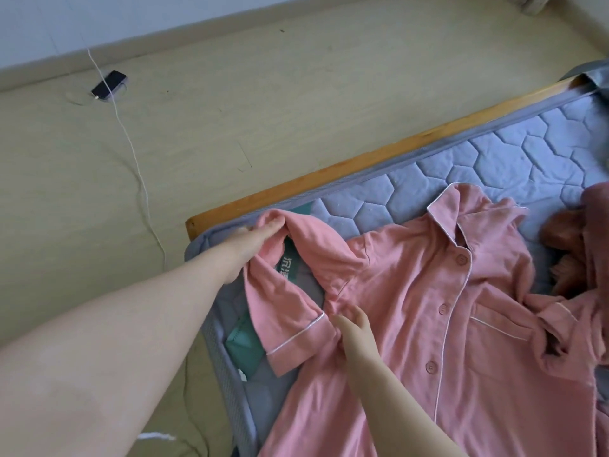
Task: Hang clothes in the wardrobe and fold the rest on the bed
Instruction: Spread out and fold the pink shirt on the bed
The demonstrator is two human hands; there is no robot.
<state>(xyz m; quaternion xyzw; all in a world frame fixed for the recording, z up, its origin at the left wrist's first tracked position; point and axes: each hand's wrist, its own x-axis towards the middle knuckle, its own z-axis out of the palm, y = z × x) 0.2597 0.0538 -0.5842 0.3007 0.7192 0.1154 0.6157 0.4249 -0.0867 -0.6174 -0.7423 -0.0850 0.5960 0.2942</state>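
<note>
The pink pyjama shirt (412,308) lies buttoned, front up, on the bed (494,153) — soft, light, floppy. The left hand (244,249) grips the folded sleeve and the right hand (354,331) pinches the underarm seam — probably the surest holds.

The pink white-piped cotton pyjama shirt (412,308) runs off the bottom edge. Right of it, a crumpled rust-brown garment (563,239) is blurred and cropped at the right edge.
</note>
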